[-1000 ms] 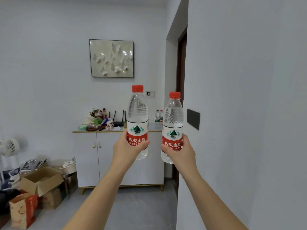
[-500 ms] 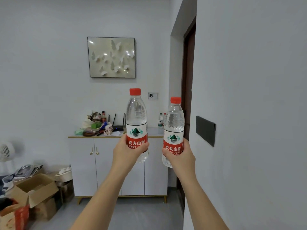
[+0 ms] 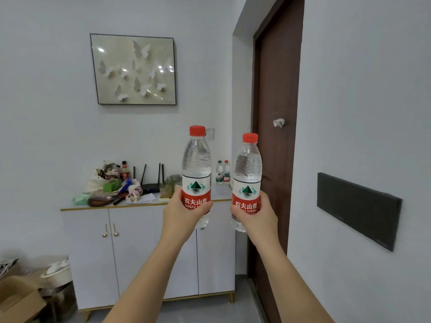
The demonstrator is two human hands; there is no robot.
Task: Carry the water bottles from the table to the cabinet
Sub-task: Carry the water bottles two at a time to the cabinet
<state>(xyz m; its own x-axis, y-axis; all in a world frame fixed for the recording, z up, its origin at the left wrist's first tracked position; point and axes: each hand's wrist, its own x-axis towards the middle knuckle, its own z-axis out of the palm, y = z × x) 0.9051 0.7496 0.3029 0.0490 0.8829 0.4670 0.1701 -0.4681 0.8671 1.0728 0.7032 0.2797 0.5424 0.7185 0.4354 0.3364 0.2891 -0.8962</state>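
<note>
I hold two clear water bottles with red caps and red labels upright in front of me. My left hand [image 3: 180, 216] grips the left bottle [image 3: 196, 164] around its label. My right hand [image 3: 257, 217] grips the right bottle [image 3: 247, 169] the same way. Ahead stands a white cabinet [image 3: 137, 252] with gold knobs and a pale top. Two small bottles [image 3: 222, 171] stand at the right end of its top, near the wall.
The cabinet top's left half is cluttered with bags, a black router [image 3: 150, 186] and jars. A dark brown door [image 3: 275, 136] is to the right of the cabinet. A white wall with a black panel [image 3: 356, 208] juts out close on my right. Cardboard boxes [image 3: 18, 299] sit on the floor at left.
The cabinet has grown larger and closer in view, and the door has come into sight. Both hands keep the bottles upright in the same grip.
</note>
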